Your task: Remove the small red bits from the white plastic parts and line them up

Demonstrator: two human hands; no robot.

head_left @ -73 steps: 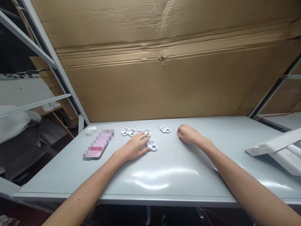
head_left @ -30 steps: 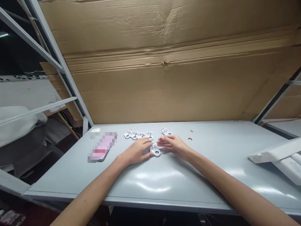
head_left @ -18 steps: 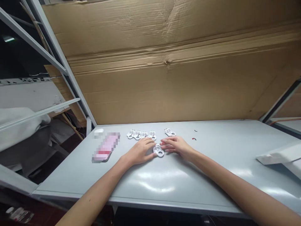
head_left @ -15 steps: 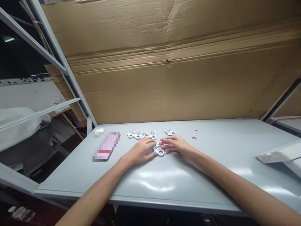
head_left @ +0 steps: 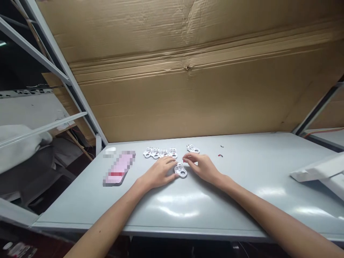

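A white plastic piece with a round hole (head_left: 180, 170) lies on the grey table between my hands. My left hand (head_left: 160, 172) rests on the table, its thumb and fingers around the left side of this piece. Just to the right, my right hand (head_left: 202, 165) pinches a small red part (head_left: 184, 160) between thumb and index finger, slightly above the table. Several similar white pieces (head_left: 160, 153) stand in a row beyond my left hand. One more white piece (head_left: 193, 149) lies behind my right hand.
On the left are a pink, blurred flat object (head_left: 121, 168) and a small white object (head_left: 110, 150). A small red and black bit (head_left: 220, 155) and a thin dark bit (head_left: 221, 146) lie to the right. A white object (head_left: 317, 168) sits at the right; cardboard (head_left: 188, 104) stands behind.
My right hand has drawn its fingers back from the white piece, with the red part in its pinch. My left hand stays by the piece. The whole view has shifted slightly.
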